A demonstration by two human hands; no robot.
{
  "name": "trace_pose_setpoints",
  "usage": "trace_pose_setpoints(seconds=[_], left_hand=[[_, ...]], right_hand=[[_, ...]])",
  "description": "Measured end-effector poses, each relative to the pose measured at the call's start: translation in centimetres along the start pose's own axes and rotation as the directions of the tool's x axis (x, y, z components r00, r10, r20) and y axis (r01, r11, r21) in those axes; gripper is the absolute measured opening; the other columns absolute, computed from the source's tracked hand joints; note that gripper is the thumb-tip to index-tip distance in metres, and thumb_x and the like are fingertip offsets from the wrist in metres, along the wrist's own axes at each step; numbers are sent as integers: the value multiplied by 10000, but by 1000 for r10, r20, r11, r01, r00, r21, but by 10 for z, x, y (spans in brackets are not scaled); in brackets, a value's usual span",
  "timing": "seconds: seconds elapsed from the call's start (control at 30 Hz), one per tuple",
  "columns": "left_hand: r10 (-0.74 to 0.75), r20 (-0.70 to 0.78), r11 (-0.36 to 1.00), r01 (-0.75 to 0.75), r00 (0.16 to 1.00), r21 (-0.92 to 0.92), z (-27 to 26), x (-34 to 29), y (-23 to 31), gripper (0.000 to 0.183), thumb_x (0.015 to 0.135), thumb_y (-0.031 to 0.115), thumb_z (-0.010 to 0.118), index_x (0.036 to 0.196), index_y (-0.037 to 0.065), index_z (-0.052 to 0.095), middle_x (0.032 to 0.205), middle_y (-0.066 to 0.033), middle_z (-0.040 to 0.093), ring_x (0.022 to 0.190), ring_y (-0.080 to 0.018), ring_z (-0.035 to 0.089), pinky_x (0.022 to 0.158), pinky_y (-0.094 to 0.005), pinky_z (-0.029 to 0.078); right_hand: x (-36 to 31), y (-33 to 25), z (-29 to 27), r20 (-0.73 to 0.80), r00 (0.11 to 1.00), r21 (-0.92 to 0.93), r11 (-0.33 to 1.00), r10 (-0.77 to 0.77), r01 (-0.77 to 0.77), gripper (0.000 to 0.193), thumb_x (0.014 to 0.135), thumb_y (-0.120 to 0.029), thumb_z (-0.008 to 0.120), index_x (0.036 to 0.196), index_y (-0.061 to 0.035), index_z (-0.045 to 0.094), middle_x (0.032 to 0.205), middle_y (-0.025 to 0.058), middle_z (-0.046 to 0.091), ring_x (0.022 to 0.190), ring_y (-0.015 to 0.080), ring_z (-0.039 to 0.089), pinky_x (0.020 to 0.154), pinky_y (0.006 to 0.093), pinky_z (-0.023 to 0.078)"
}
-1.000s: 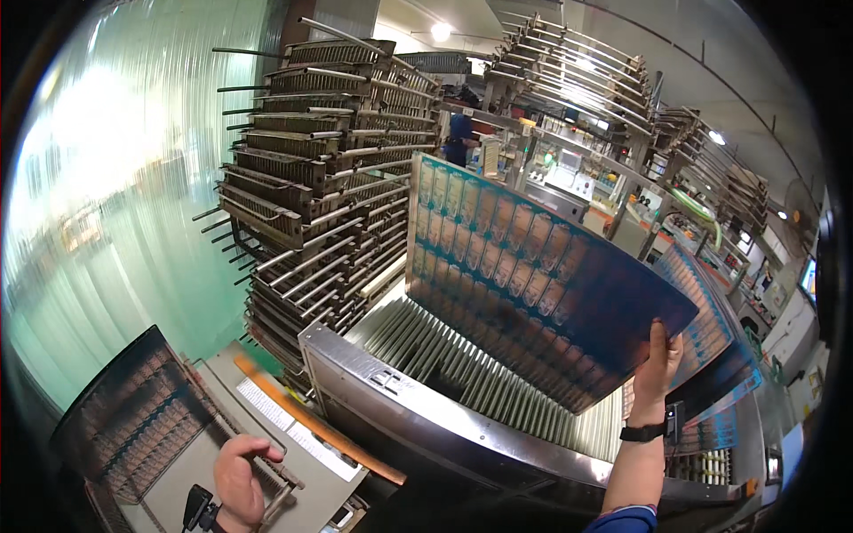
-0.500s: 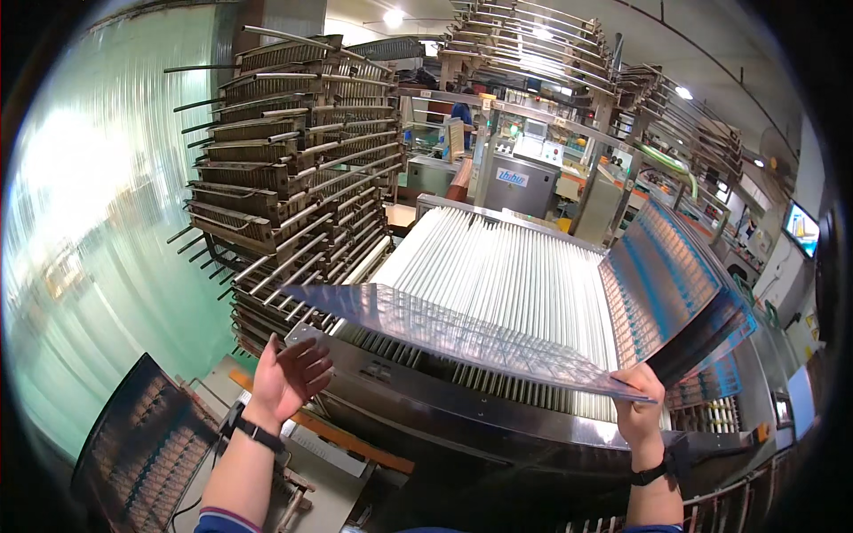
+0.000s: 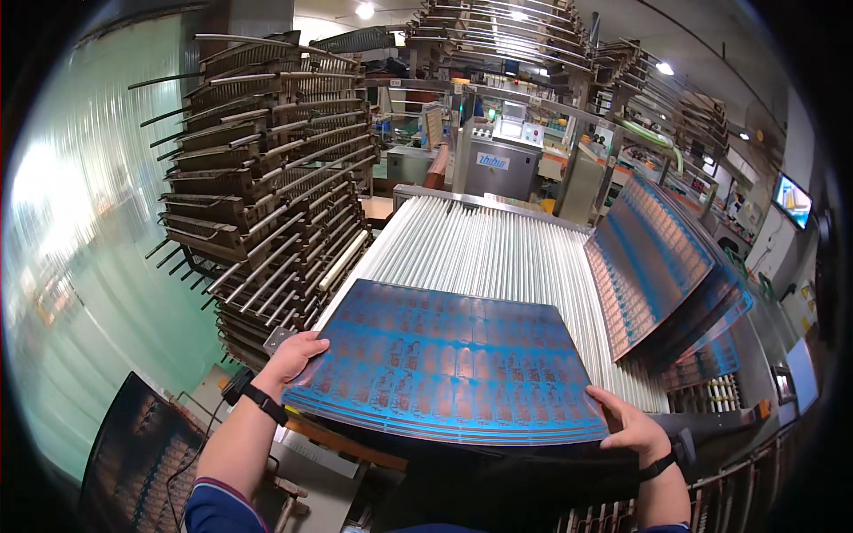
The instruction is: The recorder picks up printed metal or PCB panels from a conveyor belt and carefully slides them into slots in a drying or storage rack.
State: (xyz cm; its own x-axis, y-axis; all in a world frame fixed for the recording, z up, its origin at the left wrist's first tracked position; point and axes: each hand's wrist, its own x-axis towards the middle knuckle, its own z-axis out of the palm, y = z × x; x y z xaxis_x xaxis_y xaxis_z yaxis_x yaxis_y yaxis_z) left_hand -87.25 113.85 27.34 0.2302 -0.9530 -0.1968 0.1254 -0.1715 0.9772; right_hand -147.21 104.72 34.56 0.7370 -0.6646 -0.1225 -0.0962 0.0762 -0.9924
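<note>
A large, thin circuit board panel (image 3: pixel 444 364), blue with rows of copper-coloured patterns, is spread patterned side up in front of me. Its far part lies over the white rollers (image 3: pixel 480 240), while the near edge reaches past the front of the roller bed. My left hand (image 3: pixel 298 357) grips the panel's left edge, thumb on top and the other fingers mostly hidden beneath. At the right edge, near the close corner, my right hand (image 3: pixel 633 425) holds the panel with its fingers curved against the side.
Several similar panels (image 3: pixel 653 258) lean upright along the rollers' right side. Another dark panel (image 3: pixel 142 453) stands at lower left. Stacked racks with metal rods (image 3: pixel 267 160) rise at the left, beside a translucent curtain (image 3: pixel 98 240). A grey machine cabinet (image 3: pixel 502 164) stands beyond the rollers.
The panel has swung from nearly edge-on, in my right hand alone, to patterned face up. My left hand, open and apart before, now grips its left edge.
</note>
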Motion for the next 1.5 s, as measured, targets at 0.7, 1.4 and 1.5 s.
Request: trace_pose_setpoints(seconds=[0.7, 1.4, 1.5], left_hand=[[490, -779, 752, -642, 391, 151, -20, -414, 17, 428, 960, 86, 553, 1356, -25, 436, 1231, -90, 596, 1083, -132, 589, 954, -272, 465], [486, -836, 636, -553, -255, 538, -146, -624, -44, 316, 997, 208, 572, 1252, 64, 455, 1328, -77, 510, 1248, -189, 486, 1086, -374, 356], [484, -825, 629, -540, -292, 560, -172, -625, -73, 285, 982, 189, 600, 1206, 82, 460, 1256, -47, 527, 1189, -162, 499, 1065, -357, 358]], right_hand=[[167, -77, 158, 371, 911, 67, 984, -177, 164, 452, 824, -103, 730, 1215, 3, 530, 1122, 91, 643, 1016, 197, 621, 870, 335, 517], [313, -75, 551, 620, 475, 32, 626, -624, 779, 124, 944, -16, 620, 1052, -25, 561, 874, -29, 535, 824, 50, 496, 774, 204, 437], [317, -53, 582, 644, 487, 18, 649, -589, 760, 122, 956, -42, 615, 1065, -28, 561, 865, -25, 530, 808, 50, 491, 733, 201, 431]])
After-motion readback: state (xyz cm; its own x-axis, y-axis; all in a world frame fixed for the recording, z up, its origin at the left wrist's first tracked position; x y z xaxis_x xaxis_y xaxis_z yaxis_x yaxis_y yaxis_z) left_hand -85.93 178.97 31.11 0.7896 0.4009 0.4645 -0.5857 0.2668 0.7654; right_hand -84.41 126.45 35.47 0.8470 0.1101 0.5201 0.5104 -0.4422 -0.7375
